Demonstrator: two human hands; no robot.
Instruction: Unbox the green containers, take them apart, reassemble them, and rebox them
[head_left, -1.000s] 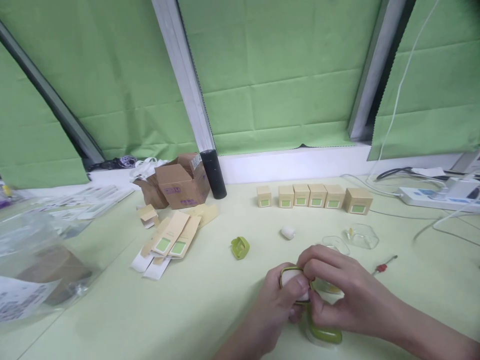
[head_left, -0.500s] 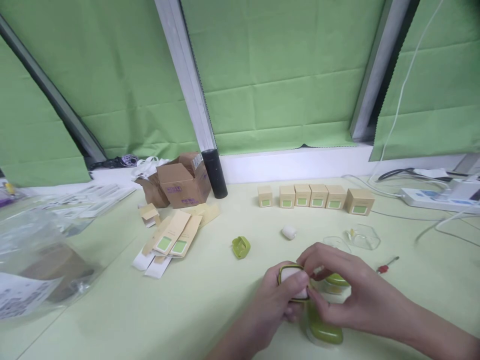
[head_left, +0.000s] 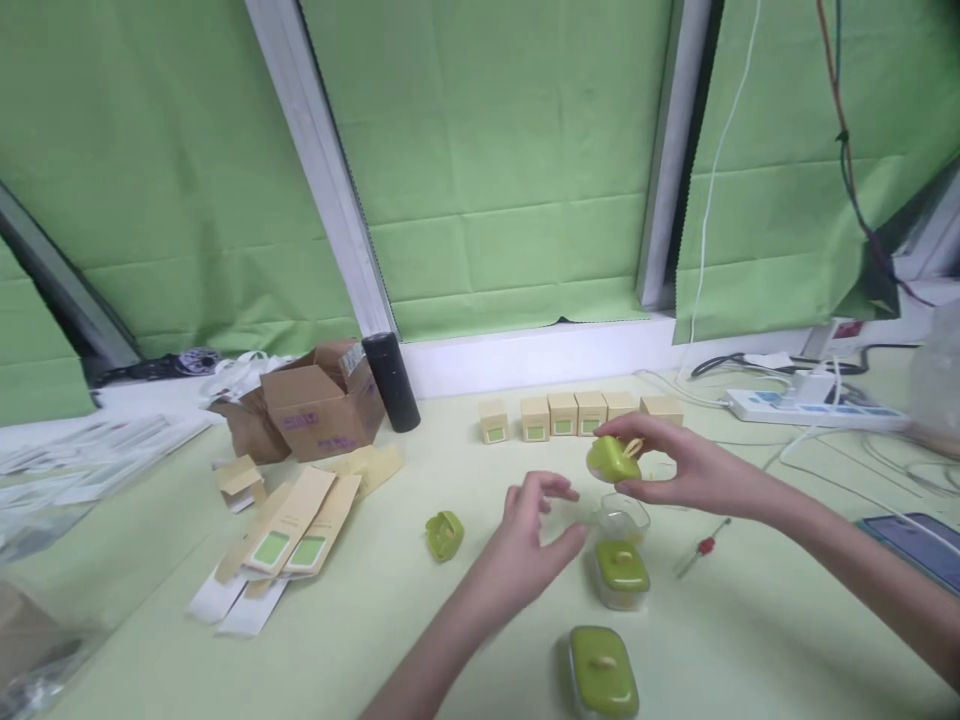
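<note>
My right hand pinches a small green lid with a pale loop on it, raised above the table. Nothing is in my left hand, whose fingers are spread left of a clear container. Just in front of that container sits a clear box with a green lid. Another green-lidded box lies nearer the front edge. A green cup-like piece rests on the table to the left of my left hand.
Small tan boxes stand in a row at the back. Flat cartons, an open cardboard box and a black cylinder are on the left. A red-handled tool, power strip and phone are right.
The view has shifted right. My hands have separated; my left hand has let go and opened, while my right hand now holds the green lid farther back. The loose white piece no longer shows on the table.
</note>
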